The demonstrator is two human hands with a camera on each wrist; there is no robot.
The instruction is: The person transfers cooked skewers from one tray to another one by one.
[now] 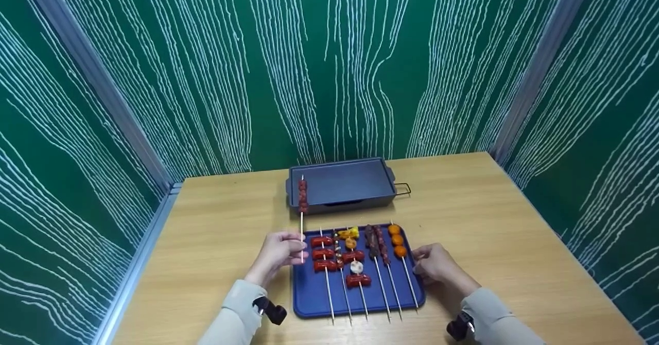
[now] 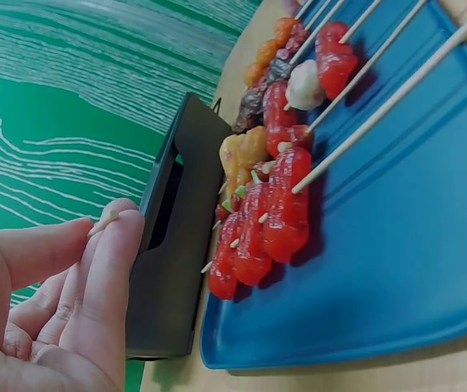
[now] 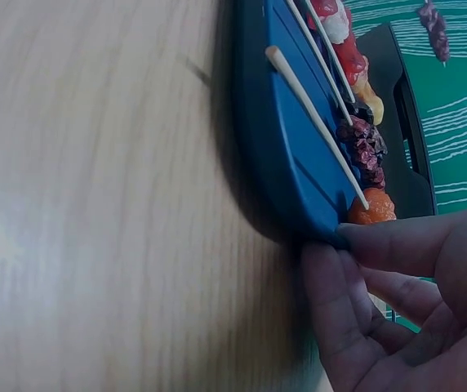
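Between thumb and fingers, my left hand (image 1: 279, 254) pinches the bare stick end of a meat skewer (image 1: 302, 195). Its dark red pieces point away from me, in front of the grill's left part in the head view. My right hand (image 1: 437, 263) grips the right rim of the blue tray (image 1: 309, 304), thumb on top and fingers below, as the right wrist view shows. On the tray lie several skewers: red sausage pieces (image 1: 323, 254), a mixed skewer with a white round (image 1: 356, 267), dark meat (image 1: 371, 242) and orange balls (image 1: 397, 239). In the left wrist view the stick's tip (image 2: 103, 220) shows between the fingertips.
A dark grey rectangular grill (image 1: 342, 180) stands behind the tray, with a wire handle (image 1: 403, 188) on its right side. Both rest on a light wooden table (image 1: 216, 221). Green walls (image 1: 206, 77) with white wavy lines enclose the back and sides.
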